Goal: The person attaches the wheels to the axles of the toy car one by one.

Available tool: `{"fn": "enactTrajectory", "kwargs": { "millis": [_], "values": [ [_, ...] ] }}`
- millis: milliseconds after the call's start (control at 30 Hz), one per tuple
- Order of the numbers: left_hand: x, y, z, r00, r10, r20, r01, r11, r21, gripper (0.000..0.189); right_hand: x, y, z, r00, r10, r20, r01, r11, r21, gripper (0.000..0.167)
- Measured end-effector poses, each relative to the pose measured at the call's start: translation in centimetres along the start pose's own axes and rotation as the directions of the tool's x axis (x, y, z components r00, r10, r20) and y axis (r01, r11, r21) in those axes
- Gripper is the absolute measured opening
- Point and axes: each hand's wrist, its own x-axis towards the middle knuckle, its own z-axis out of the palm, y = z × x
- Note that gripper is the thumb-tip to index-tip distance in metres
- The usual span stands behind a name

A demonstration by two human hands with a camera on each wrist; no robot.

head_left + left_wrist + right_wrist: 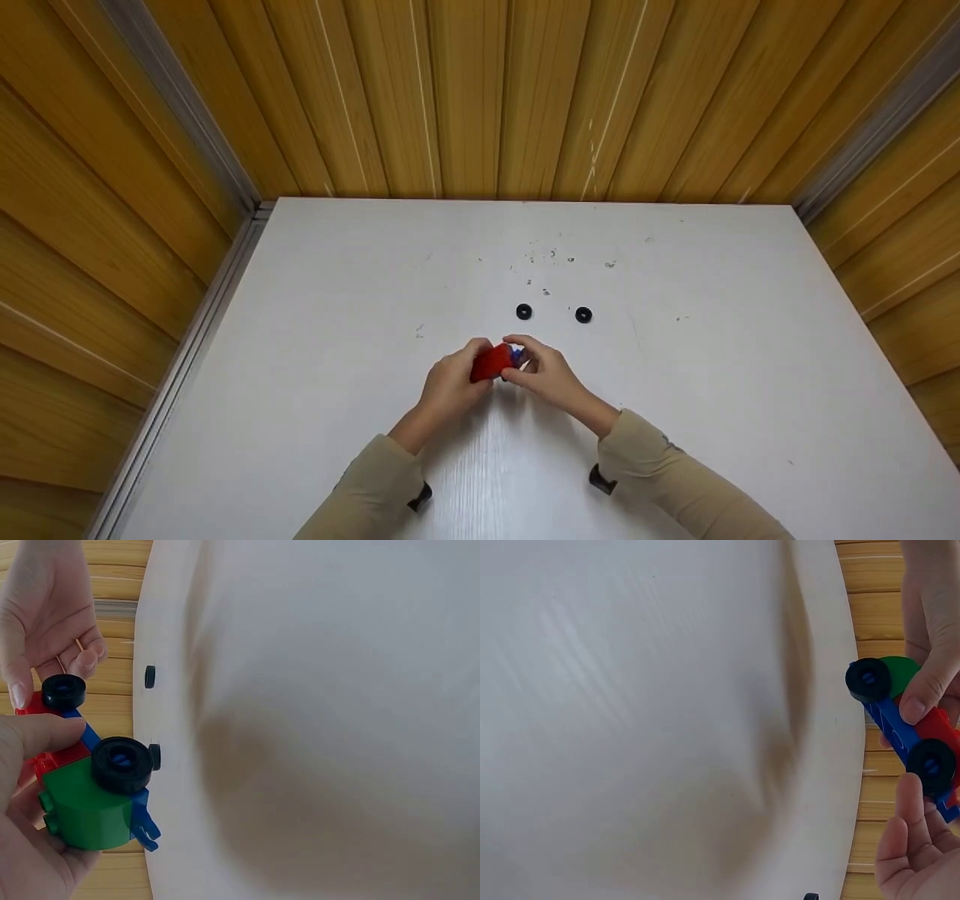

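Note:
Both hands hold a small toy car above the white table. Its body is red and green on a blue chassis, with a blue hook at the green end. Two black wheels show on one side, one by the green block and one by the red part. My left hand grips the body, thumb laid across its side between the wheels. At the red end, my right hand pinches with thumb and fingertip, the fingertip right at a wheel. The palms hide part of the body.
Two loose black wheels lie on the table just beyond the hands, one on the left and one on the right. Wood-patterned walls stand at the back and sides of the white table. Small dark marks dot its surface.

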Motion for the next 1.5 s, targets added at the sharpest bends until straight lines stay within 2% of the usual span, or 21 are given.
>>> {"fn": "enactTrajectory", "kwargs": {
  "millis": [133, 300, 500, 800, 1033, 1267, 1367, 1500],
  "values": [
    [0.0, -0.2, -0.1, 0.999, 0.036, -0.003, -0.036, 0.999, 0.031, 0.042, -0.1, 0.1, 0.1, 1.000, -0.004, 0.019, 0.003, 1.000, 0.024, 0.049],
    [0.0, -0.2, -0.1, 0.997, 0.075, -0.015, -0.074, 0.995, 0.063, 0.041, -0.3, -0.5, 0.0, 0.999, 0.009, 0.033, -0.012, 0.996, 0.090, 0.042],
    [0.0, 0.0, -0.1, 0.999, 0.053, 0.004, -0.053, 0.997, 0.064, 0.042, -0.9, -2.4, -0.2, 1.000, 0.014, 0.023, -0.016, 0.994, 0.106, 0.035],
    [-0.1, 0.0, 0.0, 0.999, 0.038, 0.010, -0.039, 0.996, 0.075, 0.042, -1.1, -2.7, -0.1, 1.000, 0.008, -0.008, -0.008, 0.997, 0.071, 0.036],
    [0.0, -0.3, 0.0, 1.000, -0.003, 0.019, 0.003, 1.000, 0.006, 0.051, -1.2, -2.7, -0.2, 0.999, -0.005, -0.032, 0.007, 0.998, 0.055, 0.037],
    [-0.2, -0.7, 0.0, 0.999, -0.053, -0.001, 0.053, 0.994, -0.098, 0.060, -1.3, -2.7, -0.4, 0.998, 0.003, -0.056, 0.002, 0.996, 0.093, 0.038],
    [-0.2, -0.8, -0.1, 0.994, -0.107, 0.012, 0.108, 0.982, -0.158, 0.065, -1.4, -2.7, -0.4, 0.998, 0.008, -0.068, -0.002, 0.997, 0.083, 0.038],
    [-0.3, -1.0, -0.1, 0.984, -0.175, 0.041, 0.179, 0.950, -0.256, 0.067, -1.5, -2.8, -0.4, 0.996, 0.018, -0.089, -0.013, 0.998, 0.056, 0.038]
  ]
}}
